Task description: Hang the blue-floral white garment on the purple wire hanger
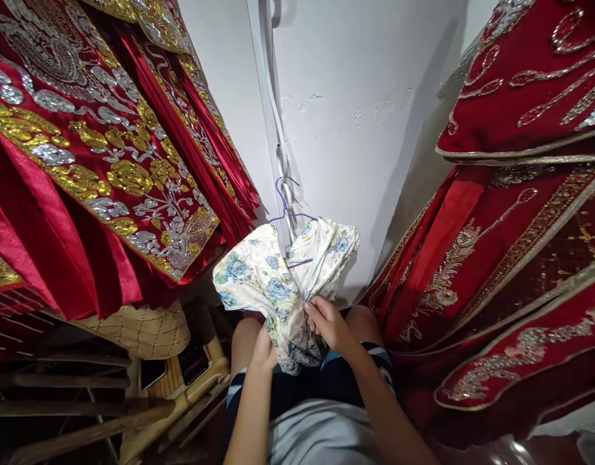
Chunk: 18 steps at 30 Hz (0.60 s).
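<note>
A cream garment with blue flowers hangs on a purple wire hanger over my lap. The hanger's hook sits at a white strap or cord against the wall. My right hand pinches the garment's front edge, near where its two sides meet. Lower down, at the garment's left side, is my left hand; its fingers go behind the cloth and are mostly hidden.
Red embroidered costumes hang at the left and right. Ahead is a white wall. A bamboo chair stands at the lower left, with a dark phone-like object on it.
</note>
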Available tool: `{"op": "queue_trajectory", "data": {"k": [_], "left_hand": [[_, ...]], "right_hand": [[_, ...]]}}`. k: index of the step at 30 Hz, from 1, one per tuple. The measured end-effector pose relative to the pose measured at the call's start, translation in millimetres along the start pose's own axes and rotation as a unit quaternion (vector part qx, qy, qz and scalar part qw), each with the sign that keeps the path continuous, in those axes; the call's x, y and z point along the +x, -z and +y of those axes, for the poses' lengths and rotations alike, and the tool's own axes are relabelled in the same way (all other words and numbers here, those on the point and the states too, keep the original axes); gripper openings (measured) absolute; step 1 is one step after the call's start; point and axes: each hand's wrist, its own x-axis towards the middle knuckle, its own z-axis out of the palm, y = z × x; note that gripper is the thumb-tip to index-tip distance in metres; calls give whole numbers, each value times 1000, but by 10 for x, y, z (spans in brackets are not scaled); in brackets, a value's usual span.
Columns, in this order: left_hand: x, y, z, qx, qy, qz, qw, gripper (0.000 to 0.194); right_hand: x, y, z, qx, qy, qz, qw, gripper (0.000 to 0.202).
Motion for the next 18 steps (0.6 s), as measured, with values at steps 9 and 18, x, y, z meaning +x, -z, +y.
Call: {"op": "queue_trajectory", "data": {"k": [9,18], "left_hand": [[1,-14,-4,48,-98,74,991,40],[191,388,-59,-23,-172,238,956,26]], "right_hand": [[10,-62,-118,42,0,20,999,38],[8,-30,-140,122,-21,124,985,37]]}}
